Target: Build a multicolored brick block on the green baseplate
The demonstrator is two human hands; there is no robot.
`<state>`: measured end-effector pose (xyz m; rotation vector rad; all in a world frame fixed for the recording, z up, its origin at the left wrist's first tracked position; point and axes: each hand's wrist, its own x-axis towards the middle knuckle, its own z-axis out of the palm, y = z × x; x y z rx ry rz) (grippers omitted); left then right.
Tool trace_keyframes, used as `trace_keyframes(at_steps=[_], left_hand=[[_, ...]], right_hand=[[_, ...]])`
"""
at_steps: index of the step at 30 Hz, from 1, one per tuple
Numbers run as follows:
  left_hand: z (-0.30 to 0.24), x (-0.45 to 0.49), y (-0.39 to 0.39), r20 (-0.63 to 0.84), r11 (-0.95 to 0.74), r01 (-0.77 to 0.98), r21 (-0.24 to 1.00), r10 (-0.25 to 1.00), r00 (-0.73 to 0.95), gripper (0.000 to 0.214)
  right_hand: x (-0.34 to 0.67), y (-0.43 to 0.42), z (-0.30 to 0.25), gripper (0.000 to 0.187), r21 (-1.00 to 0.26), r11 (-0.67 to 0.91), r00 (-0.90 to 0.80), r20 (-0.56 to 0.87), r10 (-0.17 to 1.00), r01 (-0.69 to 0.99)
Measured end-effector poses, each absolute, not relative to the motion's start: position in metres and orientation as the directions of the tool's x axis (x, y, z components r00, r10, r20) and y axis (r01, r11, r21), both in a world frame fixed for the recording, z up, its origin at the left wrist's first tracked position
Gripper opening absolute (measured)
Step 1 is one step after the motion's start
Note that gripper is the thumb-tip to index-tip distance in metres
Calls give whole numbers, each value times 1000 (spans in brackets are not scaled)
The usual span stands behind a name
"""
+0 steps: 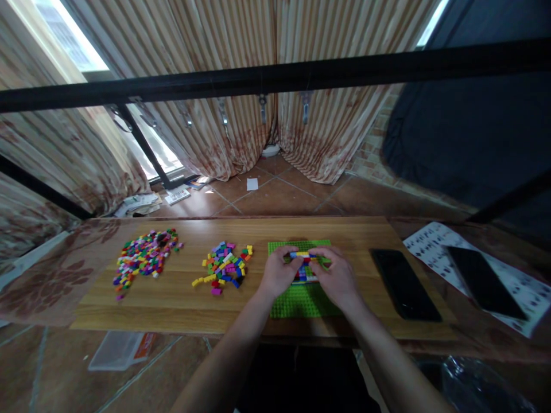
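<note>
A green baseplate [301, 303] lies on the wooden board [181, 298] in front of me. On it stands a small build of coloured bricks [305, 265]. My left hand [279, 274] and my right hand [336, 277] meet over the build, fingers pinched on its top row of bricks from either side. To the left lie two heaps of loose bricks: a nearer one [224, 266] and a farther one [144, 257].
A black phone [404, 284] lies on the board right of the baseplate. A second black phone [478, 280] rests on a printed sheet [529, 295] farther right. A black bar [275, 77] crosses above. A plastic box [116, 350] sits on the floor.
</note>
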<state>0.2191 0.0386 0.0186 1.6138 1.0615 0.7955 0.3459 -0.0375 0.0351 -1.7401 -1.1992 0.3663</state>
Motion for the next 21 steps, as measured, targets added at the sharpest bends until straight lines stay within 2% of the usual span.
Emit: trace_keyframes(at_steps=[5,9,16,21], left_hand=[[12,220,38,-19,-71,210,975,918,396,25],[9,220,38,5,-95,204,974,917,400,26],[12,220,36,4,-104,229,968,917,399,25],[14,220,33,-7,-90,229,969,919,394,25]], right_hand=[[347,-39,24,34,-969,-86,631,82,771,232],[344,-29,17,39,-995,-68,674,-4,739,68],[338,-21,10,45,-990,-96,661,-6,751,100],[336,-24,10,42,-966,-96,648,87,756,241]])
